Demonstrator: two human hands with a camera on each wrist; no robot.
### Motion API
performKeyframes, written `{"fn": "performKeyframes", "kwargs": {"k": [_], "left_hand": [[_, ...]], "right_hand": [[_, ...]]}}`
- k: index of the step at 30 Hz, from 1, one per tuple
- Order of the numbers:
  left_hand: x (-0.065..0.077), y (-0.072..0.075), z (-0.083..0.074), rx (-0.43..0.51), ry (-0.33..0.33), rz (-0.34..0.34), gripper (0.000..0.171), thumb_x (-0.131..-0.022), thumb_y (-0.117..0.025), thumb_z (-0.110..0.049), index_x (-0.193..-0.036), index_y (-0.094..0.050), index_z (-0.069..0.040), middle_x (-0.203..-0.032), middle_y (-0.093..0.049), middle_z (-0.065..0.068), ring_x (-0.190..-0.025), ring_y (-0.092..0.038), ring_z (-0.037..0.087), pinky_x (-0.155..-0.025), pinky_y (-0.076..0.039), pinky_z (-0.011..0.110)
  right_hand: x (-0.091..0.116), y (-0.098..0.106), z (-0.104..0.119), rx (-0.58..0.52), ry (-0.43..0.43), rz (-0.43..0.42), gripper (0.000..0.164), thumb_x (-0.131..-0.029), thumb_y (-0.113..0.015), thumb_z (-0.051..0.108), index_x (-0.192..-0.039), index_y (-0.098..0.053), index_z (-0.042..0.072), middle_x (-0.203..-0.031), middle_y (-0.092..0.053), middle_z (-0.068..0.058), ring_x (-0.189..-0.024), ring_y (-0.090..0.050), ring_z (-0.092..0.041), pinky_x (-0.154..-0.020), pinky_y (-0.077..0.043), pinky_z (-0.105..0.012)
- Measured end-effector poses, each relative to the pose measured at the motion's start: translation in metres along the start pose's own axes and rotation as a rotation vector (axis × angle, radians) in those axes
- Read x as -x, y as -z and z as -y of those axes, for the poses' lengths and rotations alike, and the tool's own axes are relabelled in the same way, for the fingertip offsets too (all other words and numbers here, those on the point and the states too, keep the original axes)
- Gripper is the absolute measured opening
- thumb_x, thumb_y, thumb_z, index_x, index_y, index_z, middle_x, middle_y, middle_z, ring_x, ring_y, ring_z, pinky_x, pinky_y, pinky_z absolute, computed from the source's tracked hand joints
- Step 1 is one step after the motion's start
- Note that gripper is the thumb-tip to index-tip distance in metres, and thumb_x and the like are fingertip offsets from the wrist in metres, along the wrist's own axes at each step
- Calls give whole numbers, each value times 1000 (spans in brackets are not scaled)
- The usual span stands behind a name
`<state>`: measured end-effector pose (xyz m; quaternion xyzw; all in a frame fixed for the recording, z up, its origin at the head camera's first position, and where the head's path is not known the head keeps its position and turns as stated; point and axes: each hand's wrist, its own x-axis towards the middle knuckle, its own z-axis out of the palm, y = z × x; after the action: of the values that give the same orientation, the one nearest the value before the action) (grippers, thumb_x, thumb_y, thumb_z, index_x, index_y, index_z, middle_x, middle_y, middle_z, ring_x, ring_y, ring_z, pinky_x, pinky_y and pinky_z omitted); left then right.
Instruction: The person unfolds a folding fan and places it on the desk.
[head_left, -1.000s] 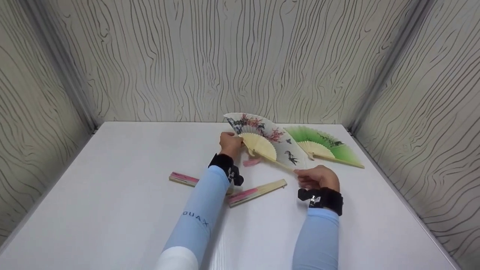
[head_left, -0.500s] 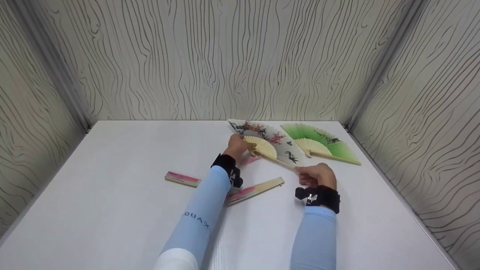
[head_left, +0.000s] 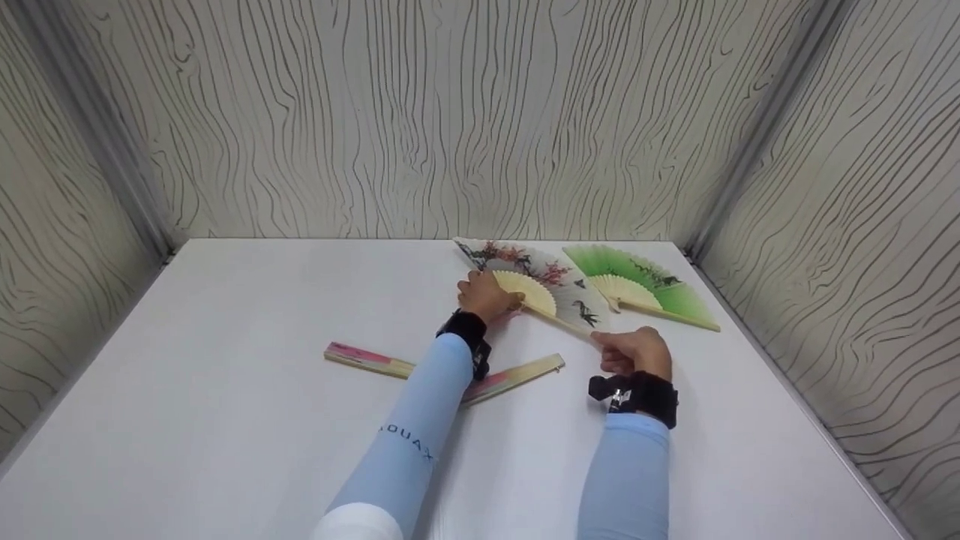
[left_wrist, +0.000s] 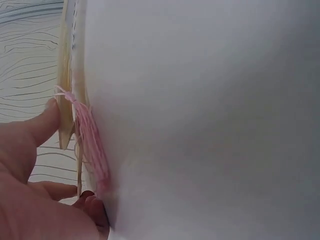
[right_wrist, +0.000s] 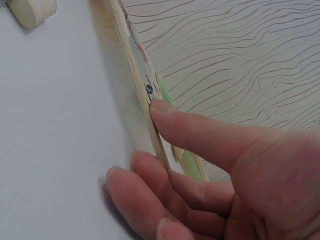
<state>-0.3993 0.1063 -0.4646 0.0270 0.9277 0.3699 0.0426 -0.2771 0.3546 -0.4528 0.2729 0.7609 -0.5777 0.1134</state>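
An open white folding fan (head_left: 566, 296), printed with flowers and birds, lies spread near the back of the table. My left hand (head_left: 487, 296) holds its left side; in the left wrist view the thumb presses the pivot end of the bamboo stick, with fingers at the other edge. A pink tassel (left_wrist: 91, 142) hangs from the pivot there. At the fan's right end, my right hand (head_left: 634, 351) pinches the outer stick between thumb and fingers, as the right wrist view also shows. The left hand covers part of the fan's left ribs.
An open green folding fan (head_left: 679, 300) lies just right of the white one. Nearer the front are two closed fans with pink parts, a left one (head_left: 367, 359) and a right one (head_left: 525, 375), partly behind the left forearm. Patterned walls (head_left: 375, 120) enclose the white table (head_left: 247, 315).
The white fan has come down flatter toward the table. My left hand has shifted right over its pivot end, hiding most of the tassel in the head view. The right hand keeps its grip.
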Motion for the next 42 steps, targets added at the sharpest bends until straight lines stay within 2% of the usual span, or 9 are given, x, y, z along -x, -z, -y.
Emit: {"fn": "performKeyframes", "kwargs": {"k": [6,10,12,17,22,28,34,39,42], "left_hand": [[-1,3,4,-58,-14,60,88,-99,-71,-56,-165,-41,-5,-168,-41,19,-156,-33,46,-132,-33,58],[-5,1,7,-99,-27,84,91,-100,-66,-60,-169,-37,-8,-172,-38,18,-160,-28,47,-134,-26,58],[-8,-1,8,-112,-26,84,90,-100,-66,-61,-168,-38,-9,-172,-39,17,-160,-28,46,-134,-26,58],[-13,-7,9,-161,-32,56,89,-98,-66,-66,-166,-45,-12,-169,-47,14,-155,-35,43,-130,-32,58],[-19,-13,12,-211,-42,54,91,-98,-63,-71,-167,-43,-14,-169,-47,14,-155,-36,44,-127,-35,59],[-18,-11,14,-199,-53,77,89,-100,-61,-70,-167,-43,-14,-171,-43,17,-156,-33,45,-129,-32,62],[-17,-13,16,-202,-39,61,89,-98,-60,-74,-163,-49,-15,-172,-40,17,-156,-32,45,-129,-30,62],[-14,-10,15,-193,-36,84,83,-99,-60,-73,-157,-57,-13,-169,-43,19,-153,-33,44,-127,-30,62],[-10,-3,12,-178,-50,100,83,-99,-60,-71,-158,-56,-12,-165,-46,21,-152,-35,45,-126,-32,62]], "right_hand": [[3,-3,1,96,5,-48,35,-100,-80,32,-80,-73,4,-60,-70,1,-54,-71,-9,-52,-59,-20],[5,-4,2,136,6,-63,36,-99,-79,34,-81,-74,4,-60,-70,0,-54,-71,-9,-53,-59,-20],[5,-3,2,138,7,-60,36,-100,-79,34,-82,-74,3,-61,-70,0,-55,-71,-9,-54,-60,-21],[4,-2,1,138,5,-69,36,-100,-79,34,-82,-74,3,-61,-71,-1,-55,-72,-10,-54,-60,-21],[3,0,-1,156,7,-87,38,-98,-81,36,-82,-72,3,-60,-70,-1,-54,-71,-11,-53,-59,-22],[5,0,-1,166,7,-70,38,-98,-80,35,-85,-68,2,-58,-66,-1,-54,-72,-12,-54,-60,-22],[4,-3,-1,230,9,-74,32,-96,-80,28,-79,-67,5,-58,-66,1,-54,-70,-9,-56,-59,-20],[2,-1,-3,246,24,-60,31,-95,-81,25,-71,-68,9,-56,-67,2,-51,-68,-8,-54,-57,-19],[2,1,-2,237,43,-42,31,-94,-81,25,-70,-69,9,-55,-67,2,-51,-69,-8,-54,-58,-19]]}}
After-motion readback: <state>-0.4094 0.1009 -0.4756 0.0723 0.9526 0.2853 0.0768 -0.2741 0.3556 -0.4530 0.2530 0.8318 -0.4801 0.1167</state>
